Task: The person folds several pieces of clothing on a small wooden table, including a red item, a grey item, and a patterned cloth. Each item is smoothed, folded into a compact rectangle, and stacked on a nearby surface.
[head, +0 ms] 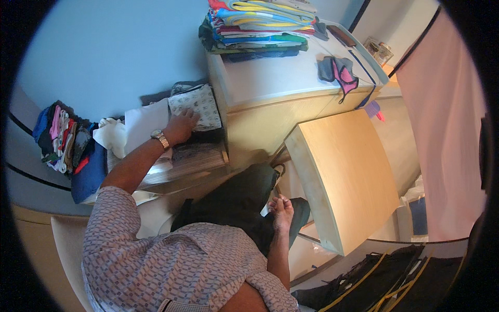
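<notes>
My left hand (186, 125), with a metal-banded watch at the wrist, lies palm down on a folded white cloth with a small dark print (200, 105). Its fingers are spread and grip nothing that I can see. Beside that cloth, under my forearm, is plain white folded cloth (142, 117). Both lie on a wood-grain surface (199, 156) against the blue wall. My right hand (281, 210) hovers by my dark trousers, palm up, fingers loosely curled, with no object visible in it.
A tall pile of folded clothes (261, 31) stands on a white-topped cabinet (265, 82), near a grey and pink cloth item (343, 74). More folded clothes (64, 136) are at far left. A tilted wooden panel (347, 175) stands right of my legs; dark garments (362, 273) lie lower right.
</notes>
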`<state>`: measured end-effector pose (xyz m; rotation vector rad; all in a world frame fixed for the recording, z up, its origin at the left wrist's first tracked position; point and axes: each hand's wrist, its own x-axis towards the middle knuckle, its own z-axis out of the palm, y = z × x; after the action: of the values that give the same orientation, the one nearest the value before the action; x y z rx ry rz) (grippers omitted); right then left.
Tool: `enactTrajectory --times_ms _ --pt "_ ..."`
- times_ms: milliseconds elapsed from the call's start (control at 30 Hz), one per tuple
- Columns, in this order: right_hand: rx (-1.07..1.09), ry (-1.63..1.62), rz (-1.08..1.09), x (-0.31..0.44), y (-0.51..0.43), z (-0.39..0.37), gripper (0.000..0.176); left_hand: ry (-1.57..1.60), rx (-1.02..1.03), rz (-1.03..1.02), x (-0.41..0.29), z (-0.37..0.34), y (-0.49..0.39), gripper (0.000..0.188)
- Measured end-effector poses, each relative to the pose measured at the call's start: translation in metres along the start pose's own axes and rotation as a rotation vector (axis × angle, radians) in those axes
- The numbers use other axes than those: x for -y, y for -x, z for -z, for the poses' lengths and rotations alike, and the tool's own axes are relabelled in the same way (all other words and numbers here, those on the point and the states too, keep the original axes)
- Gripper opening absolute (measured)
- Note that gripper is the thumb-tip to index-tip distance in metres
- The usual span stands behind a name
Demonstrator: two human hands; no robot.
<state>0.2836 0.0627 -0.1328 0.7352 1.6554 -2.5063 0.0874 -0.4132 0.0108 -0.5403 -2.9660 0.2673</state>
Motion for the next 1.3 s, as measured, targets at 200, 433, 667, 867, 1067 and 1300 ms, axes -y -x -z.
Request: enactTrajectory --times_ms 200,433,667,867,1067,1300 --pt "0.021 -0.016 0.006 0.000 0.002 0.000 0.021 0.401 -0.097 0.292 0.050 0.057 -0.028 0.031" --pt "0.004 0.077 -0.046 0.000 -0.001 -0.008 0.022 1.586 -0.366 0.443 0.076 0.205 0.008 0.021" --pt "-0.009 0.101 -0.037 0.007 0.007 -0.011 0.024 1.853 -0.276 0.294 -0.030 0.248 0.020 0.030" --pt "-0.029 -0.027 0.092 0.029 0.033 0.001 0.024 1.077 -0.377 -0.568 -0.181 0.248 -0.061 0.033" --pt "-0.192 -0.033 0.194 0.059 0.074 0.031 0.023 2.343 0.484 -0.336 -0.350 0.244 -0.154 0.045" --pt "-0.278 -0.052 0.248 0.115 0.108 0.044 0.025 1.749 0.566 -0.127 -0.386 0.144 -0.151 0.056"
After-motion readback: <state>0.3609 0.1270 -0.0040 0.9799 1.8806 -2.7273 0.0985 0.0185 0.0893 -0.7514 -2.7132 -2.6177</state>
